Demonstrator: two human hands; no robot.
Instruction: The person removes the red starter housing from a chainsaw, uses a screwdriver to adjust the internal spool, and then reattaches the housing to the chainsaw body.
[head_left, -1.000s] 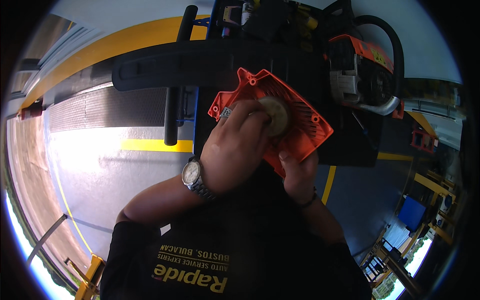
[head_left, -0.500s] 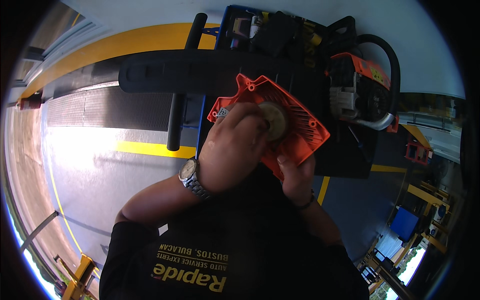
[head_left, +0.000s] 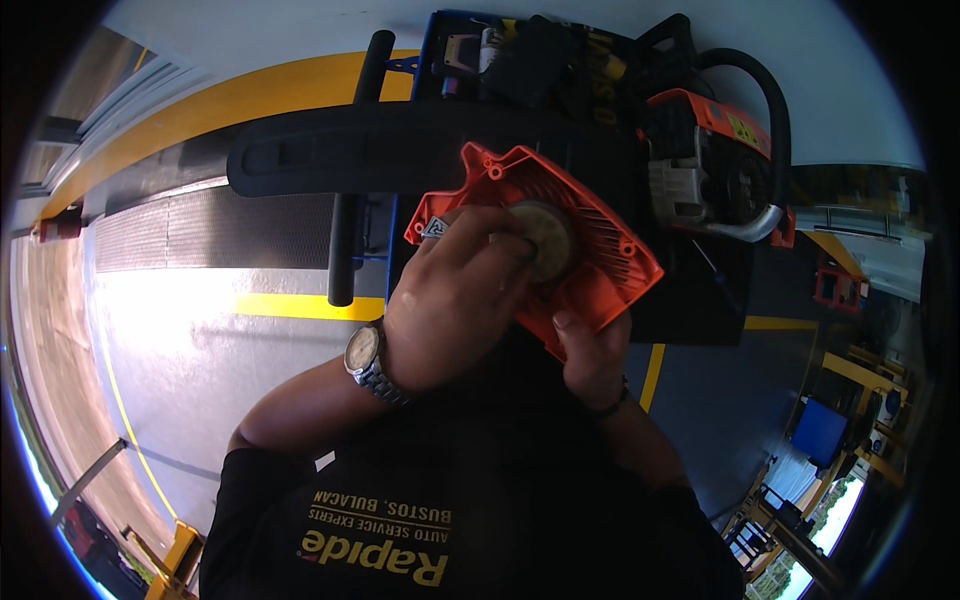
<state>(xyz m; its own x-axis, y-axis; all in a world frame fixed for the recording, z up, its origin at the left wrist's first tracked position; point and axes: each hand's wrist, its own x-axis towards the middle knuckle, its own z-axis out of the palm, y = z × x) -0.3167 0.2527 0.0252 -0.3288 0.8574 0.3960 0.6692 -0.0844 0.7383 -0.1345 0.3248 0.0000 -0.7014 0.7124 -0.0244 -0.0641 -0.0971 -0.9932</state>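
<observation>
Centrally in the head view, an orange cover (head_left: 590,298) is held inner side up between the person's hands, in front of the body and tilted so that its slotted side faces right. A pale round wheel (head_left: 552,238) sits inside it. The right hand (head_left: 597,352) grasps the cover by its near edge, thumb laid on the rim, the other fingers hidden underneath. The left hand (head_left: 450,300) reaches across from the left with bent fingers against the wheel, near its middle; I cannot tell whether they pinch something there or only press, since the back of the hand hides the tips. A watch (head_left: 362,348) is on the left wrist, a dark bracelet (head_left: 610,402) on the right.

Just beyond the cover, a long black sheath (head_left: 320,150) runs leftward past the edge of the dark worktop (head_left: 700,315). On the right stands an orange and black saw (head_left: 705,165) with a curved black handle (head_left: 772,110), and nearer the body a screwdriver (head_left: 717,264) lies slantwise. At the far side is a cluster of dark items (head_left: 530,60). To the left, 2 black grips (head_left: 342,245) stick out, above a grey floor (head_left: 270,375) with yellow lines (head_left: 300,306).
</observation>
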